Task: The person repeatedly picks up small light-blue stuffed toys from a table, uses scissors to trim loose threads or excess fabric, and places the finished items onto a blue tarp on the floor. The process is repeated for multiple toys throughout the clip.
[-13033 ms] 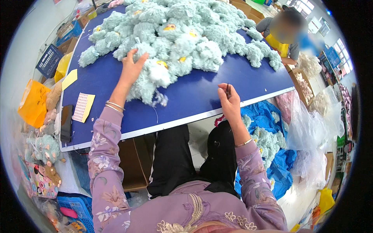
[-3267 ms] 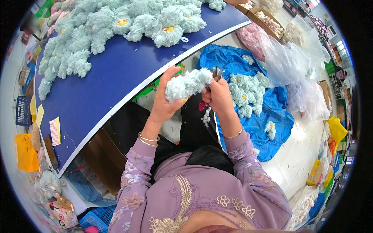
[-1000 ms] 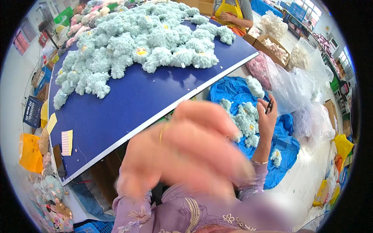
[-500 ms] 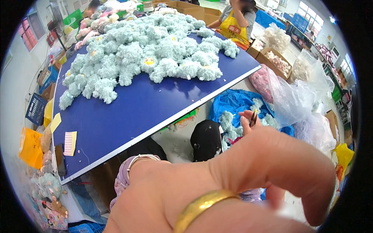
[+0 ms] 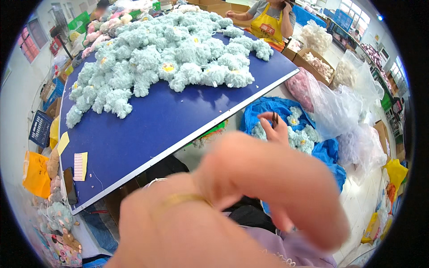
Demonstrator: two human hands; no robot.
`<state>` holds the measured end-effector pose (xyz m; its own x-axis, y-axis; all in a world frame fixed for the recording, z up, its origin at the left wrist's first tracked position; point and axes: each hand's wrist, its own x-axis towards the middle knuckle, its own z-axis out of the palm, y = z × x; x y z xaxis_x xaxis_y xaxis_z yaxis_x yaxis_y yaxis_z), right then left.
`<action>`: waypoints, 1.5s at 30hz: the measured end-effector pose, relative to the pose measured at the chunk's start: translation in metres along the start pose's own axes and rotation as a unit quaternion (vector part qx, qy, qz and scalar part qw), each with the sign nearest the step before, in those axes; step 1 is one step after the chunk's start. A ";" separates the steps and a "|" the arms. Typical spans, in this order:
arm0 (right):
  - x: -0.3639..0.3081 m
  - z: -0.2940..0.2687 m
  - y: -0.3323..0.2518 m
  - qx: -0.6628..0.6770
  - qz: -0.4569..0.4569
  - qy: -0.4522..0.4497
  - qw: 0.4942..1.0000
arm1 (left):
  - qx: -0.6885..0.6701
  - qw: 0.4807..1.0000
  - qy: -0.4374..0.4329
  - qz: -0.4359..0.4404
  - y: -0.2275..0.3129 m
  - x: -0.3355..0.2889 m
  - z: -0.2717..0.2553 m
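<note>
My left hand [image 5: 178, 228], with a gold ring and a bracelet, looms blurred close to the view. Its index finger bends over to the right; motion blur and overlap hide whether anything is held. Past it, my right hand [image 5: 278, 130] is raised, closed on small dark thread snips [image 5: 275, 118]. Behind that hand, fluffy pale-blue plush pieces [image 5: 301, 139] lie in a blue plastic sack [image 5: 263, 106] beside the table. A large heap of similar plush pieces [image 5: 156, 58], some with yellow patches, covers the far part of the blue table [image 5: 156, 125].
A person in a yellow apron [image 5: 267, 27] is beyond the table. Clear plastic bags [image 5: 337, 105] and a carton of pale pieces [image 5: 315, 64] stand at the right. A dotted sheet [image 5: 80, 166] and a dark phone-like object [image 5: 69, 185] lie at the table's left corner. Blue crates [image 5: 41, 127] stand left.
My left hand has shifted left and blurred. My right hand, still with the snips, has moved up and slightly left. The person in the apron has lowered one arm toward the table.
</note>
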<state>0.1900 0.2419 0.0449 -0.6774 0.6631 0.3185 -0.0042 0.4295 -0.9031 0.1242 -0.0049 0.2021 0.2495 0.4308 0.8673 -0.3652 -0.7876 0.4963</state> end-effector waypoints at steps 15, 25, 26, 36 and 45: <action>0.139 0.102 0.020 -0.287 -0.111 -0.042 0.950 | 0.188 0.889 0.398 -0.128 -0.029 -0.092 -0.022; 0.101 0.059 0.009 0.021 0.042 -0.041 0.998 | 0.296 0.746 0.530 -0.274 -0.062 -0.136 -0.033; 0.081 0.051 0.003 0.123 0.106 -0.059 0.985 | 0.395 0.710 0.503 -0.295 -0.066 -0.140 -0.034; -0.031 0.028 -0.068 0.177 0.163 -0.217 0.946 | 0.391 0.741 0.385 -0.386 -0.091 -0.133 -0.029; -0.029 0.048 -0.059 0.069 0.065 -0.245 0.965 | 0.119 0.784 0.454 -0.407 -0.116 -0.160 -0.021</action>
<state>0.1743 0.1681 0.0751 -0.9449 0.3222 0.0570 0.0286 0.2549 -0.9666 0.1079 0.0261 0.0065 -0.4688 0.8833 -0.0084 -0.2117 -0.1032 0.9719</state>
